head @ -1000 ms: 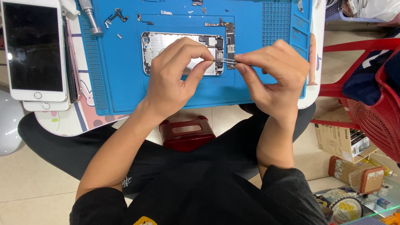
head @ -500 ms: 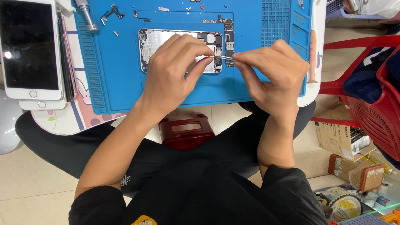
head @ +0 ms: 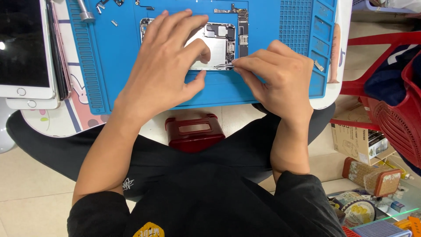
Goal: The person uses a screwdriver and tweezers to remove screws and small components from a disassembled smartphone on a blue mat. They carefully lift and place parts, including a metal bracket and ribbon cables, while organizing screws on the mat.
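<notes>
Two bare hands work over a blue silicone repair mat (head: 263,94) on the desk; nearest the viewer, between the person's black-clad knees, stands a dark red glossy box (head: 194,133) on the floor; on the mat, the right hand (head: 280,79) has its fingers (head: 245,63) pinched together on thin metal tweezers (head: 224,66), whose tips touch the lower edge of an opened silver phone housing (head: 215,48); the left hand (head: 164,66) lies spread over the housing's left part, fingers apart, thumb pressing its lower edge; just beyond the housing lies a narrow dark circuit board strip (head: 230,10); far left, a white smartphone with a dark screen (head: 24,48) rests on a stack; small screws (head: 100,7) lie at the mat's far edge.
</notes>
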